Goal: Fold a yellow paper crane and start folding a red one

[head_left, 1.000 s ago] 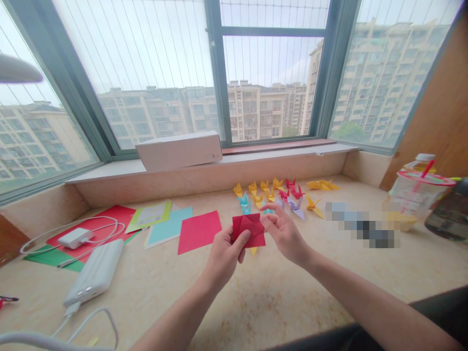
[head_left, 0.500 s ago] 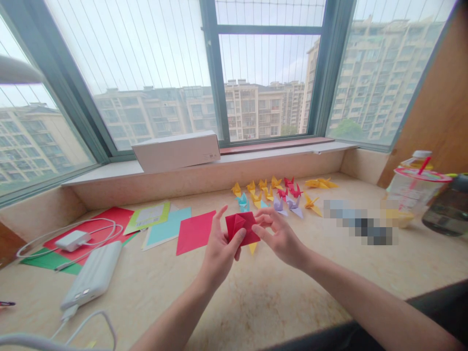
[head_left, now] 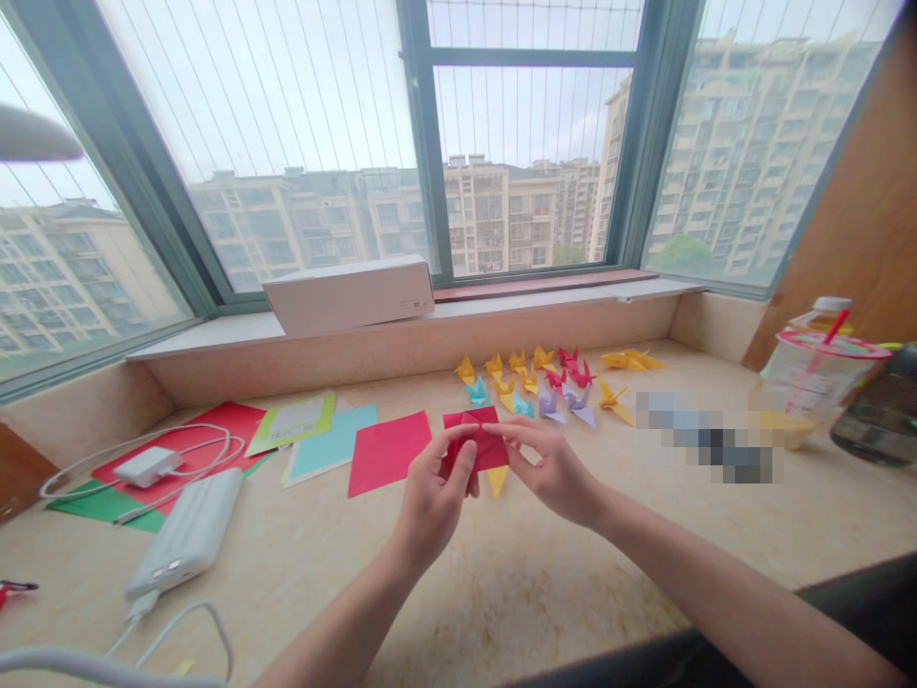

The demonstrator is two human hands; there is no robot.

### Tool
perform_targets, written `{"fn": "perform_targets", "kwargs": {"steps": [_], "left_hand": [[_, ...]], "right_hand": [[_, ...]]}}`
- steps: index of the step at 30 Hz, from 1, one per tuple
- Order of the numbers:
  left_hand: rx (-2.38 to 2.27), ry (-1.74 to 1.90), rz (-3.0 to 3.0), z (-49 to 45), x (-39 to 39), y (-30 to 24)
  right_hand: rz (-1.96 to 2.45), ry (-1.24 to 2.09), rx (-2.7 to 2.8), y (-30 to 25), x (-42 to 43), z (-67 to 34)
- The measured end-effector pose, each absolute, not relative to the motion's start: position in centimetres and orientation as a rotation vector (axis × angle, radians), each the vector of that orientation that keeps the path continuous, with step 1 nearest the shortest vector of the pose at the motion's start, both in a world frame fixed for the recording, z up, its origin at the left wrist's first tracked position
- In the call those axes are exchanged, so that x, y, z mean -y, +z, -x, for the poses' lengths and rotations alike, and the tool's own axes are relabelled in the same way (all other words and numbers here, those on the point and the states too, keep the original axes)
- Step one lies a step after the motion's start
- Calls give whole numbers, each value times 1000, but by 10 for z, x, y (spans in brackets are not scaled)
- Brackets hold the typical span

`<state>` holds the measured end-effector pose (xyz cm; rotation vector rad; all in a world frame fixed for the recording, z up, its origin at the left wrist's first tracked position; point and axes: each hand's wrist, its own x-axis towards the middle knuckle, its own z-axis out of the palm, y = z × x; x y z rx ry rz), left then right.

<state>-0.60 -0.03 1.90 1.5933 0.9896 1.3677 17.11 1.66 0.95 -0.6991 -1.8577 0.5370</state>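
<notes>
A partly folded red paper (head_left: 479, 432) is held a little above the beige counter (head_left: 544, 583) between both my hands. My left hand (head_left: 434, 497) pinches its left side with thumb and fingers. My right hand (head_left: 548, 468) pinches its right side, fingers closed on the fold. A yellow paper piece (head_left: 497, 480) lies on the counter just under the red paper. A flat red sheet (head_left: 387, 452) lies to the left of my hands.
Several folded paper cranes (head_left: 544, 377) stand in rows behind my hands. Coloured sheets (head_left: 315, 435), a power bank (head_left: 184, 538), a charger with cable (head_left: 147, 466) lie at left. A white box (head_left: 350, 294) sits on the sill. A plastic cup (head_left: 813, 377) and bottle (head_left: 878, 406) stand at right.
Both hands have kept hold of the red paper and worked it. My left index finger, raised half a second ago, has come down onto the paper; the fold now looks flatter.
</notes>
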Motion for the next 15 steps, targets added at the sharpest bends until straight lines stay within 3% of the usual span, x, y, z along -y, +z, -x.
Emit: {"fn": "perform_targets", "kwargs": {"steps": [10,15], "left_hand": [[-884,1265,-1764,11,2,16],[-1098,1328,-2007,11,3,21]], "right_hand": [[802,341,1757,6,-22,-177],[822,533,1661,10,-21,-175]]}}
